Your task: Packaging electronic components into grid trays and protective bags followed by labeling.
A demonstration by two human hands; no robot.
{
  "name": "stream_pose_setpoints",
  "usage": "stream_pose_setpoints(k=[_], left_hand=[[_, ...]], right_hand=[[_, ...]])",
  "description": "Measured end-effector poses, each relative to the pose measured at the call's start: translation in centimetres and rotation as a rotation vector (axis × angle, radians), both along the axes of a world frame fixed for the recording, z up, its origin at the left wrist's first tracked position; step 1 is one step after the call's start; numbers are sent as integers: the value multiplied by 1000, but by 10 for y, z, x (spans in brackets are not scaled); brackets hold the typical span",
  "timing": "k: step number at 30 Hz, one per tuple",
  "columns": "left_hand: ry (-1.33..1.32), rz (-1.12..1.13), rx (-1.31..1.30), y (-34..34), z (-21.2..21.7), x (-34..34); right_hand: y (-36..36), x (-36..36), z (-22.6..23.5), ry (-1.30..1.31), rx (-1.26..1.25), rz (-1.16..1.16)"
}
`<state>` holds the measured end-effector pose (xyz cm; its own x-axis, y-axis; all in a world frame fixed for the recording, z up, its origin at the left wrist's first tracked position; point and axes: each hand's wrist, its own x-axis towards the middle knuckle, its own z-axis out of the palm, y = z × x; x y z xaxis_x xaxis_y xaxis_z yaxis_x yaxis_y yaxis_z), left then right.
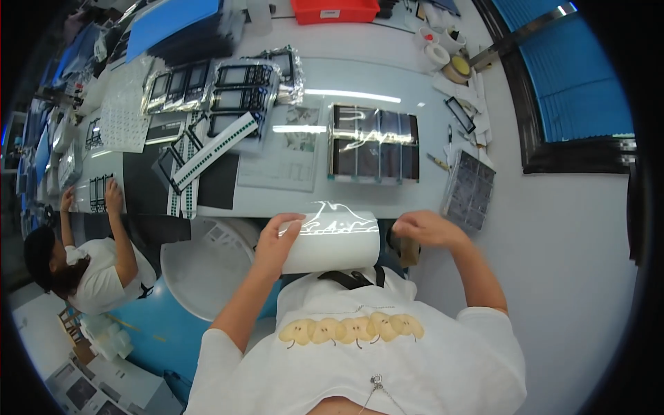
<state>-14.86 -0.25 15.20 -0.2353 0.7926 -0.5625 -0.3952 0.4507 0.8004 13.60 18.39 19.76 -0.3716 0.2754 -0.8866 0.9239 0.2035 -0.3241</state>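
Left hand [280,238] holds one white roll [335,250], right hand [422,228] nearby

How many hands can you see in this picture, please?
4: the wearer's left hand on the white roll, right hand just right of it, and a co-worker's nearer hand and farther hand beside black frames, far left. Others may be hidden in the clutter.

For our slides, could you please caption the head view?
Left hand on a glossy white roll by the worktable, right hand beside it, co-worker at left.
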Motion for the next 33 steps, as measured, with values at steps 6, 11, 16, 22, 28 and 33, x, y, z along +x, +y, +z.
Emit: stream_pose_setpoints(k=[6,11,16,22,28,33], left_hand=[[501,-89,585,100,65,-2],[494,-46,689,284,30,10],[378,39,489,453,-71,18],[761,2,420,517,-103,7],[1248,5,339,492,-96,17],[931,-174,522,368,-32,64]], right_hand=[[20,-24,47,1017,-140,-667],[197,-29,-14,1062,-39,-721],[356,-32,-123,1326,178,-787],[413,-37,-186,1306,122,-875],[415,-30,-183,1158,111,-809],[399,7,-165,804,535,-524]])
